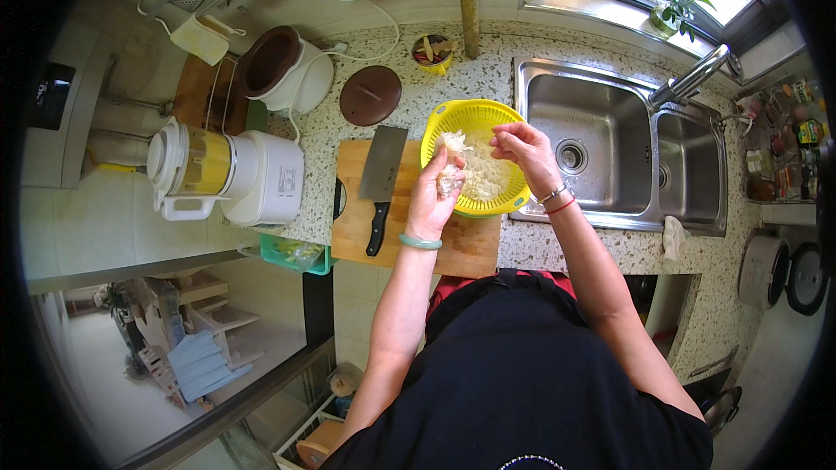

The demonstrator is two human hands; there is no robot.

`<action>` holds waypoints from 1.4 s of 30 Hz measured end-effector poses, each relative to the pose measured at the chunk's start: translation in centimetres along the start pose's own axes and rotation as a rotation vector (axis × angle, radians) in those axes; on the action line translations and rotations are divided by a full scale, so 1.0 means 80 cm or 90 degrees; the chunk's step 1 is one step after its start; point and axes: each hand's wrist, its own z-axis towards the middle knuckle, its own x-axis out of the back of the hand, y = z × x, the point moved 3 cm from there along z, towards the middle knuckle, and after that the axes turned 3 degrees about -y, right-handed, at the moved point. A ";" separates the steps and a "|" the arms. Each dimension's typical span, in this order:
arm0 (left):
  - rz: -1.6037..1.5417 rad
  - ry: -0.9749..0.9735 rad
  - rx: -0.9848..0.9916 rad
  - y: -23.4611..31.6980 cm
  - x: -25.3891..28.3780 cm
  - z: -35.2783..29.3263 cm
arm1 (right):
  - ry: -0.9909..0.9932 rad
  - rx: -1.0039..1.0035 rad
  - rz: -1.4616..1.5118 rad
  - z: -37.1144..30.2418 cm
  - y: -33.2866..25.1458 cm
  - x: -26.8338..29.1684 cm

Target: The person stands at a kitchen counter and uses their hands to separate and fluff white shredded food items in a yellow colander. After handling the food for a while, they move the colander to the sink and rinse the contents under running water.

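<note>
Your black top (522, 365) lies closest, with your 2 hands beyond it. Your left hand (432, 198) grips a white clump (451, 141) over the near left side of the yellow basket (475, 106). Your right hand (529, 153) is over the basket's right side, fingertips drawn close together; I cannot tell whether they pinch a scrap. White shreds (488, 181) lie inside the basket, which overlaps the right part of the board (353, 239). Left of it, the knife (383, 167) lies flat on the board, handle toward you. Farther left on the table (324, 139) stands the blender (261, 181). Past the knife's tip lies a brown lid (370, 96), with a white cooker (312, 78) behind it to the left. Right of the basket is the sink (592, 113), with 2 basins.
</note>
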 end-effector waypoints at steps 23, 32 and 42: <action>0.415 0.091 -0.198 -0.012 -0.031 0.000 | 0.026 0.208 -0.376 -0.009 -0.013 -0.040; 0.438 0.093 -0.177 -0.013 -0.031 0.001 | 0.057 0.194 -0.464 -0.007 -0.015 -0.041; 0.286 0.077 -0.108 -0.015 -0.018 0.008 | 0.054 0.070 -0.190 0.004 0.007 -0.031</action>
